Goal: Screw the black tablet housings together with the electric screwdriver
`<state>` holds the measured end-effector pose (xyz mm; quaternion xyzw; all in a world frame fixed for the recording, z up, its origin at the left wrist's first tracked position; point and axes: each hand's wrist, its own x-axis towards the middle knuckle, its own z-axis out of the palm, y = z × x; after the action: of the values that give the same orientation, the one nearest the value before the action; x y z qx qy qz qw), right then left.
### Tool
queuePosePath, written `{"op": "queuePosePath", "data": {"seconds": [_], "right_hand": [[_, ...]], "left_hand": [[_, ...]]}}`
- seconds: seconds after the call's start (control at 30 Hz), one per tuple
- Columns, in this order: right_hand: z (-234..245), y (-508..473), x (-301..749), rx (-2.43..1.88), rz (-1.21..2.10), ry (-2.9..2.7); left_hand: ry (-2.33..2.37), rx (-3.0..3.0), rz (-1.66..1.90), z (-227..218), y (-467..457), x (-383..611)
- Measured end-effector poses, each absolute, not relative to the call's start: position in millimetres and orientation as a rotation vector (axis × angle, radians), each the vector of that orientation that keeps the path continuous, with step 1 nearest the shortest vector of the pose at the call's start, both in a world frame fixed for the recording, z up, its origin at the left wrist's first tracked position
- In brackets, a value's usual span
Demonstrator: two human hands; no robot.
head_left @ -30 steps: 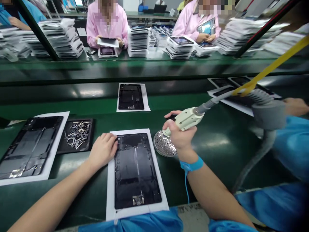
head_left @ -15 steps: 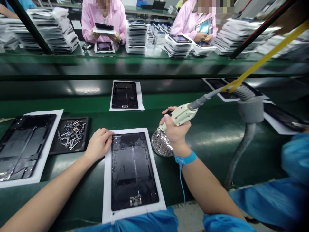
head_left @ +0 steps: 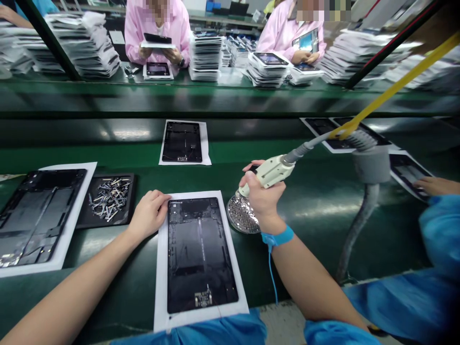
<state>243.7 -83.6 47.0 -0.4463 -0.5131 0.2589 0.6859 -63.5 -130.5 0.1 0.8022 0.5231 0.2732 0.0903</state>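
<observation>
In front of me an opened black tablet shell (head_left: 201, 254) lies on a white sheet (head_left: 162, 287). My left hand (head_left: 153, 211) rests at its upper left corner, fingers curled together with the tips against the edge; the thumb is mostly hidden. My right hand (head_left: 264, 194) is wrapped round a pale green corded hand tool (head_left: 278, 170). This tool slants down towards a round perforated metal plate (head_left: 241, 213), just right of the tablet shell; its tip is hard to make out. A blue wrist strap (head_left: 278, 237) circles my right wrist.
A black tray (head_left: 109, 199) of small metal pieces and another tablet shell (head_left: 39, 211) lie left. Beyond is a further tablet shell (head_left: 182, 141). A grey hose (head_left: 359, 225) stands right, near a co-worker's hand (head_left: 438, 186). Two people in pink sit behind stacks (head_left: 206, 55).
The far tablet shell has slid slightly left. At right, a co-worker's hand now shows on a tablet on white paper. My hands stay in place; the view has shifted a little.
</observation>
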Motion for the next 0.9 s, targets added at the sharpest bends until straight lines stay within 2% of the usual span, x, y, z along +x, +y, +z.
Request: {"op": "queuePosePath", "data": {"seconds": [0.17,0.33,0.53,0.9], "right_hand": [[65.4,-97.8,226.0,-0.916,0.584,-1.152],[74.3,-109.0,159.8,-0.787,0.842,-1.227],[54.1,-102.7,96.2,-0.713,1.003,-1.355],[36.1,-99.0,85.8,-0.730,1.012,-1.401]], "left_hand": [[1.580,2.325,0.833,-1.0,-130.0,-62.0],[1.571,2.245,0.869,-1.5,-129.2,-61.9],[1.526,2.160,0.916,-3.6,-128.9,-61.0],[1.558,2.129,0.908,-4.5,-128.8,-57.5]]}}
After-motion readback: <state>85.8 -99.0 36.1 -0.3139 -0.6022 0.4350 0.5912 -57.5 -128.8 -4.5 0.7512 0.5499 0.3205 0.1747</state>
